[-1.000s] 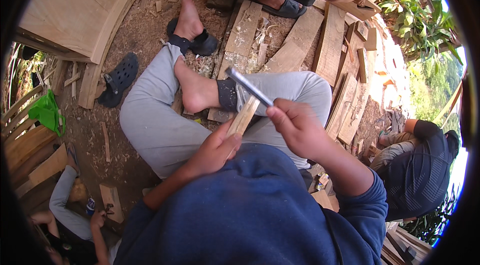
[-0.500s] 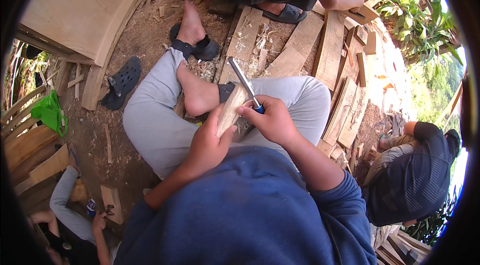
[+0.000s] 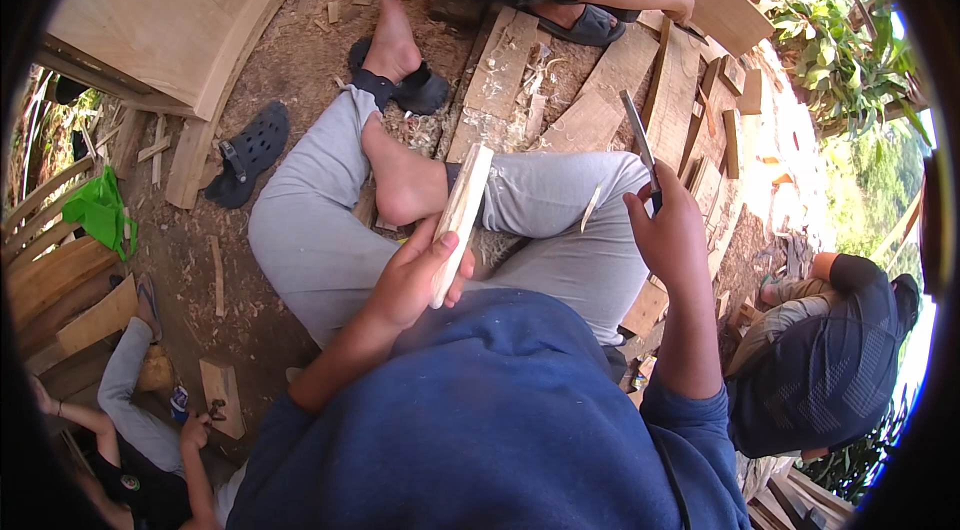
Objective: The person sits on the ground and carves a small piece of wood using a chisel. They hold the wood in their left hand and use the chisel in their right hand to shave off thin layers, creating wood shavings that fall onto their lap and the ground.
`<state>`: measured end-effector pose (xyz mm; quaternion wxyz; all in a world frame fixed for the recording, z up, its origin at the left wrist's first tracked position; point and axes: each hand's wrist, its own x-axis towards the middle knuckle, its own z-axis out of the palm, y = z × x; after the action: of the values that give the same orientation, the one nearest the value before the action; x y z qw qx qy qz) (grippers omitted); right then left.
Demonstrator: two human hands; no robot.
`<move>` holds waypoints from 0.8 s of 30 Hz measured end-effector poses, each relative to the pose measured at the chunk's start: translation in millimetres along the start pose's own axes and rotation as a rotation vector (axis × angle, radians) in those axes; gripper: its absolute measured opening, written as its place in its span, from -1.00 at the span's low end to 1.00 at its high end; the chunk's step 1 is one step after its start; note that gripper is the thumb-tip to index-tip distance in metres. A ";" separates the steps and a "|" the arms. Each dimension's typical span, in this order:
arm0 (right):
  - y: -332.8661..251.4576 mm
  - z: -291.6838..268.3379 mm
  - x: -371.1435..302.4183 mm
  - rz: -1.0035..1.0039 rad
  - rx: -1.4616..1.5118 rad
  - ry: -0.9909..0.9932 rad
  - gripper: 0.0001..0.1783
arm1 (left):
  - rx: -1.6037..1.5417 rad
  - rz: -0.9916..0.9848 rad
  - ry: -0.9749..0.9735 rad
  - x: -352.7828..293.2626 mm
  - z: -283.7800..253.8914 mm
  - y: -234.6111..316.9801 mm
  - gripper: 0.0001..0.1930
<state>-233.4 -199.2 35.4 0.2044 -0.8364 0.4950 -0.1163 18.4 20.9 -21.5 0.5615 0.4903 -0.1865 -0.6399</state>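
Seemingly between shaving strokes, the left hand (image 3: 408,277) gripped a stick (image 3: 464,215) above the lap (image 3: 570,270), the right hand (image 3: 668,235) curled round a chisel (image 3: 639,138) near the lap's right edge; another cut required bringing both together.

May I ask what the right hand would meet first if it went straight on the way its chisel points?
The right hand would probably first meet the board just beyond its chisel, though it might pass above, since depth is unclear here.
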 end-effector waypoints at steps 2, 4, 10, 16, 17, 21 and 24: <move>-18.3 1.3 -6.2 0.075 0.226 -0.128 -0.57 | -0.097 -0.040 -0.027 1.5 0.7 -0.2 -0.46; -22.3 15.4 -17.6 0.072 0.480 -0.389 -0.64 | -0.141 -0.079 -0.023 3.2 2.1 0.7 -0.47; -63.7 68.5 -35.5 0.075 0.781 -0.425 -0.67 | 0.064 -0.097 0.012 0.7 7.5 -1.7 -0.44; -65.4 68.8 -29.0 0.123 0.867 -0.554 -0.75 | -0.114 -0.021 -0.062 -0.7 5.4 -7.7 -0.42; -65.9 63.0 -30.9 0.149 0.880 -0.596 -0.77 | -0.129 -0.002 -0.073 -0.1 2.1 -10.2 -0.41; -56.3 56.8 -40.7 0.127 0.834 -0.732 -0.79 | -0.120 -0.015 0.034 -0.3 3.1 -6.5 -0.35; -46.6 62.6 -53.3 0.009 0.790 -0.626 -0.80 | -0.109 0.079 0.037 4.6 7.3 -4.9 -0.41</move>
<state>-197.9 -118.5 1.5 0.6446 -0.6878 0.3318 -0.0372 10.1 15.9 -24.0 0.6156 0.4632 -0.1602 -0.6171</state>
